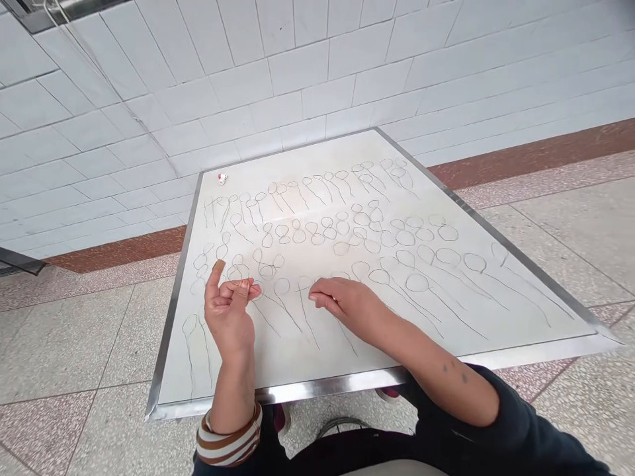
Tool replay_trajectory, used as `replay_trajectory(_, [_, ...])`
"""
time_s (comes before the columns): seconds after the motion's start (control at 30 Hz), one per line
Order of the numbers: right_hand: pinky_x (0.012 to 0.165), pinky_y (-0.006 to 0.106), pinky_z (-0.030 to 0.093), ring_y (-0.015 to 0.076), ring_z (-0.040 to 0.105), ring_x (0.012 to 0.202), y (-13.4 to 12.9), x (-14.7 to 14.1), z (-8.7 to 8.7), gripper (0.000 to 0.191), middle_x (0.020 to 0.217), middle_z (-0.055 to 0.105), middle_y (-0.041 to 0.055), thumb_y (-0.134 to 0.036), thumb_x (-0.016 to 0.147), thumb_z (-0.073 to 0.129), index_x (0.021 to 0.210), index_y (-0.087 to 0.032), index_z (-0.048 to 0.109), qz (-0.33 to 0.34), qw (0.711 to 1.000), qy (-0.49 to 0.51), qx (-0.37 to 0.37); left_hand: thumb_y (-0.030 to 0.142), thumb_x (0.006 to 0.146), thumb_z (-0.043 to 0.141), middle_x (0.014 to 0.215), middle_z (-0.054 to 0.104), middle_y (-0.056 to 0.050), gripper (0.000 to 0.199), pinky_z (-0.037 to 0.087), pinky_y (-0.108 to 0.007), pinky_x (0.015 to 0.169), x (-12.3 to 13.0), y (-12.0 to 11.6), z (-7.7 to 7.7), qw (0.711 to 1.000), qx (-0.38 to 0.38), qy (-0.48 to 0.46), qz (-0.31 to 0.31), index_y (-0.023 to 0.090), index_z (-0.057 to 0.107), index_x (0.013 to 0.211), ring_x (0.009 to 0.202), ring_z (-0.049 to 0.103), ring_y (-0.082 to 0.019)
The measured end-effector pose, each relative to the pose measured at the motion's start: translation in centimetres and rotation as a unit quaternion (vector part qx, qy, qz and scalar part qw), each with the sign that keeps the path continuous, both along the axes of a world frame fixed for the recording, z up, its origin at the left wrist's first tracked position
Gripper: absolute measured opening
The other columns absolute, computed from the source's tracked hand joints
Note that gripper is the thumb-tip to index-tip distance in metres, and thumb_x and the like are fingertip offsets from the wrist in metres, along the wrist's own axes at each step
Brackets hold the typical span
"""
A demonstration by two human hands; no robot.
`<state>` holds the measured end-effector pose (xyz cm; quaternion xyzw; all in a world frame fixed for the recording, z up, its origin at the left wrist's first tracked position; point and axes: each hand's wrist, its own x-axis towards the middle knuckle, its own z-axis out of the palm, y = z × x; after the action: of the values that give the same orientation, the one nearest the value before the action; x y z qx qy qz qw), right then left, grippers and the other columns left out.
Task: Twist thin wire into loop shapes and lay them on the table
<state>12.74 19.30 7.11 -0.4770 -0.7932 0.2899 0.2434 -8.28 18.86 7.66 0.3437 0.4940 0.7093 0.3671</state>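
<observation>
A white table [377,357] with a metal edge stands in front of me, covered with thin dark wire-like loops. Many are single loops with long straight tails, such as the loop [417,283] right of my hands; others are figure-eights without tails, such as the one [266,235] beyond them. My left hand [231,311] is raised over the near left part, thumb and fingertips pinched together, one finger sticking up. Across from it, my right hand [350,304] hovers over the near middle with its fingertips pressed together. Whatever either pinch holds is too thin to make out.
A small white and red item [223,178] lies at the table's far left corner. Behind the table rises a white tiled wall [297,73] with a cable [136,119] running down it. Speckled stone floor [64,330] surrounds the table, and a round rim [342,423] shows under its near edge.
</observation>
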Motion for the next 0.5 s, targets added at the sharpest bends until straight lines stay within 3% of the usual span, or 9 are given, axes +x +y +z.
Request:
replay_trajectory(0.2, [0.063, 0.022, 0.042, 0.0118, 0.056, 0.067, -0.6, -1.2, -1.2, 0.010, 0.076, 0.064, -0.0015, -0.031, 0.090, 0.062, 0.089, -0.021, 0.063, -0.003, 0.994, 0.108, 0.030, 0.022, 0.078, 0.073, 0.070, 0.064, 0.002, 0.063, 0.056, -0.031, 0.074, 2.6, -0.5, -0.9, 0.998, -0.019, 0.002, -0.057, 0.021, 0.050, 0.136, 0.078, 0.066, -0.016])
replay_trajectory(0.5, [0.058, 0.021, 0.037, 0.0088, 0.049, 0.060, -0.5, -1.6, -1.3, 0.008, 0.068, 0.057, -0.0052, -0.017, 0.087, 0.061, 0.080, -0.020, 0.059, -0.032, 0.995, 0.093, -0.011, 0.030, 0.080, 0.071, 0.079, 0.066, 0.000, 0.066, 0.057, -0.035, 0.080, 3.8, -0.3, -1.1, 0.989, -0.076, 0.036, -0.119, 0.024, 0.044, 0.141, 0.087, 0.067, -0.018])
